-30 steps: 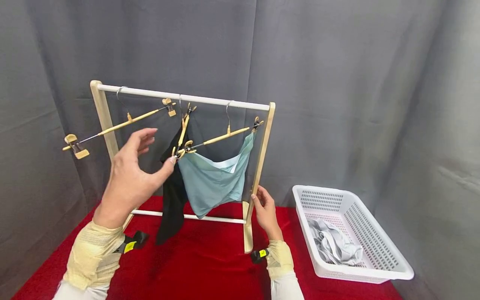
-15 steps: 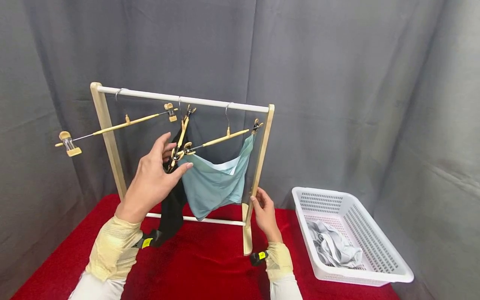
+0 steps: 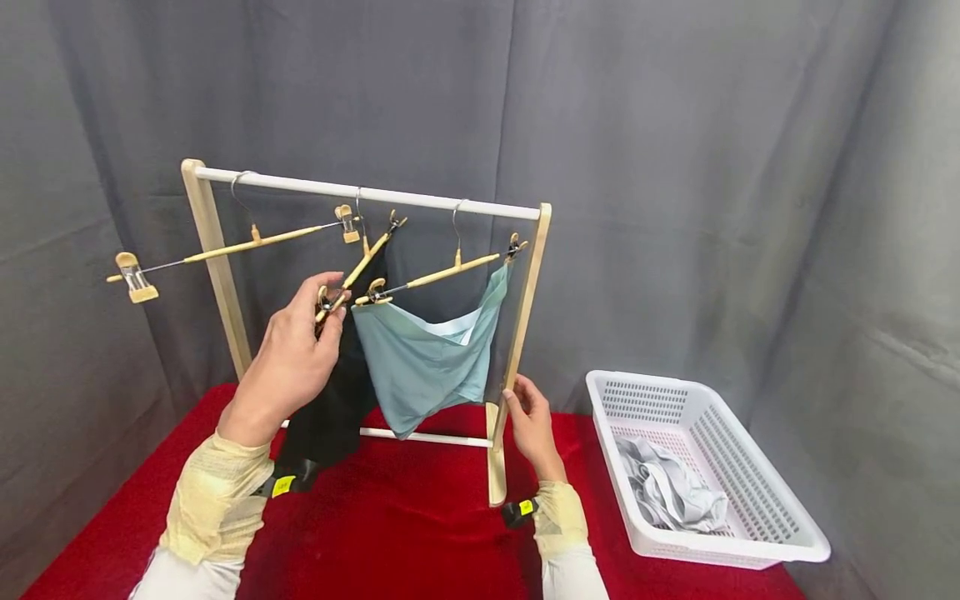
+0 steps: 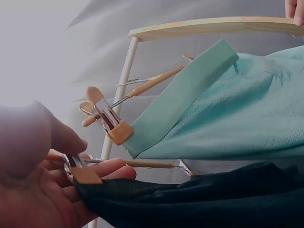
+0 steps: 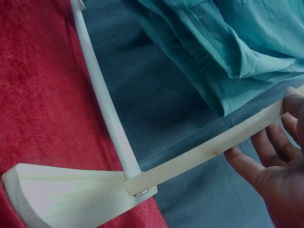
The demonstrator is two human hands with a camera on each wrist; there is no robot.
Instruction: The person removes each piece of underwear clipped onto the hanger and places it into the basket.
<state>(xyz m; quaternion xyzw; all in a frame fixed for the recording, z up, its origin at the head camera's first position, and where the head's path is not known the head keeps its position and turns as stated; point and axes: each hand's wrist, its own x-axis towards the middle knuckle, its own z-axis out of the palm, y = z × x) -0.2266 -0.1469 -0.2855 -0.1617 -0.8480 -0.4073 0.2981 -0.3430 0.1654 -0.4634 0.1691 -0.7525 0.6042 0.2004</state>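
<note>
My left hand holds the near clip of the middle clip hanger between thumb and fingers. From that hanger hangs a black garment, its edge caught under the clip pad in the left wrist view. Just to the right, light-teal underpants hang by both waistband corners from another clip hanger. My right hand grips the right wooden post of the small garment rack low down. In the right wrist view its thumb and fingers lie on either side of the post.
A bare clip hanger hangs at the rack's left, its near clip jutting forward. The white top rail carries all three hooks. At right stands a white basket with a crumpled grey garment. Red cloth covers the table.
My left hand has moved in from the left onto the middle hanger's near clip, swinging that end left, away from the teal underpants. The black garment has swung along. My right hand stays on the post.
</note>
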